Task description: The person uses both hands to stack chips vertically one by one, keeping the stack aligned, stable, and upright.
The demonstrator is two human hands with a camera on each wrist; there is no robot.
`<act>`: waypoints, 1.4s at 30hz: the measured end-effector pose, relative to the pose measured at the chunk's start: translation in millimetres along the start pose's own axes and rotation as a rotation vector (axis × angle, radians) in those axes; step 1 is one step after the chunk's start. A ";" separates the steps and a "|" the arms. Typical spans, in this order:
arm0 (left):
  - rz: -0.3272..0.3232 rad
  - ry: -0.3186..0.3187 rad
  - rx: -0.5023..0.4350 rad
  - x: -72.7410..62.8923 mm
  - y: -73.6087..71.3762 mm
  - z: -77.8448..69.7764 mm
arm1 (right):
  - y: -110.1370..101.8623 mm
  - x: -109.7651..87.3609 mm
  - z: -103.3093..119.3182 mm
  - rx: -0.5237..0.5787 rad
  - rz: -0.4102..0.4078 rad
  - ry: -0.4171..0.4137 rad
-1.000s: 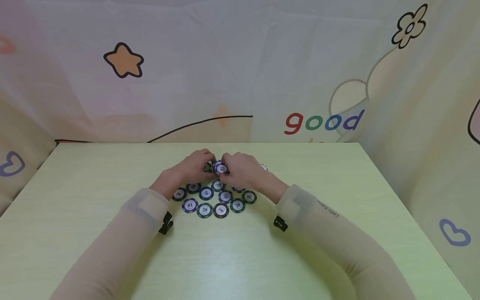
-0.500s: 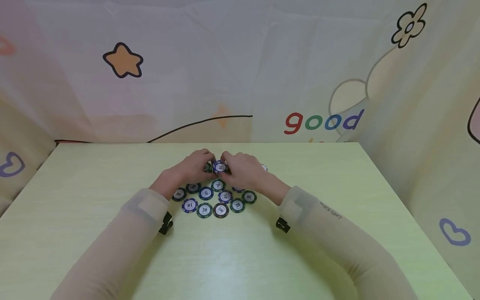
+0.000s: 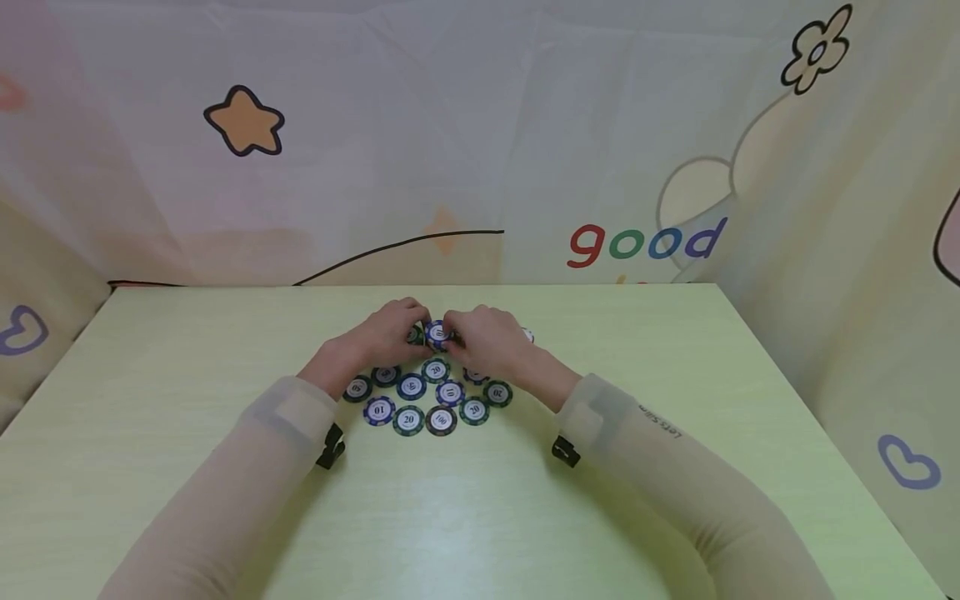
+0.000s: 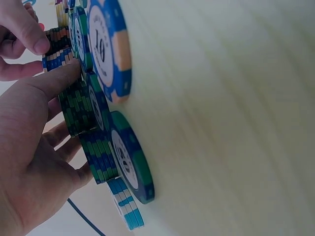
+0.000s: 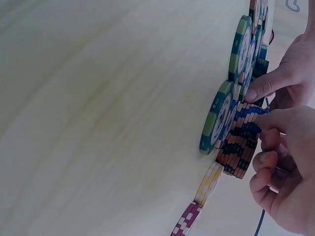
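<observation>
A stack of blue poker chips (image 3: 438, 334) stands between my two hands at the far side of the table, clearest in the right wrist view as a blue stack (image 5: 245, 119). My left hand (image 3: 392, 335) has its thumb against that stack's side and its other fingers behind it. My right hand (image 3: 486, 340) pinches the stack near its top with thumb and finger; its remaining fingers are curled. Beside the left hand stand stacks of green chips (image 4: 77, 110). A stack of black and orange chips (image 5: 236, 155) adjoins the blue one, below the right hand.
Several single chips (image 3: 408, 421) lie flat in rows in front of the stacks. A low yellow stack (image 5: 208, 183) and a purple stack (image 5: 187, 220) extend to the right, a light blue stack (image 4: 125, 204) to the left. A printed cloth (image 3: 375, 167) hangs behind the table (image 3: 442, 525).
A blue chip that sat off-centre on the stack has shifted left into line with it. The right fingertips now cover the stack's right edge. The left hand stays in place.
</observation>
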State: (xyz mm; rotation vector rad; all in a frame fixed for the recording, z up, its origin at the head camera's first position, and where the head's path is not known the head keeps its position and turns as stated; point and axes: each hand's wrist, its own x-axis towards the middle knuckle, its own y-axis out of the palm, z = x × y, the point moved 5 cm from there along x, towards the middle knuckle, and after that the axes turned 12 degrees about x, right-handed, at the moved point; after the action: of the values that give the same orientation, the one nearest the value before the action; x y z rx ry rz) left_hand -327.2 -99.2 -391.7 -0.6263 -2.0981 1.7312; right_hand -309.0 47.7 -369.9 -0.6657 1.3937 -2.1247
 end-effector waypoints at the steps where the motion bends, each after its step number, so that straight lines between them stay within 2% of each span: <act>1: 0.002 -0.001 -0.001 0.0 0.0 -0.1 | 0.0 0.2 -0.1 -0.002 -0.001 0.003; 15: 0.006 0.003 -0.007 -1.5 -1.0 -2.7 | 2.9 2.8 -1.6 -0.019 0.020 0.051; 31: 0.019 -0.011 -0.006 -0.8 0.0 -2.5 | 2.1 2.9 -3.2 -0.015 0.009 0.060; 38: 0.019 -0.016 -0.009 -1.7 -0.5 -2.0 | -3.3 -4.1 -2.9 0.009 -0.011 0.052; 42: 0.020 -0.017 -0.007 -2.3 -1.4 -1.8 | -8.2 -10.7 -2.4 0.013 0.021 0.054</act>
State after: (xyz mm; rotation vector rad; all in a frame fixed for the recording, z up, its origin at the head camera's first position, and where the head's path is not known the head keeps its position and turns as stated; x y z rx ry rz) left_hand -324.5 -99.1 -390.0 -0.6382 -2.1178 1.7464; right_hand -303.8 59.1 -364.4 -0.5907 1.4077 -2.1481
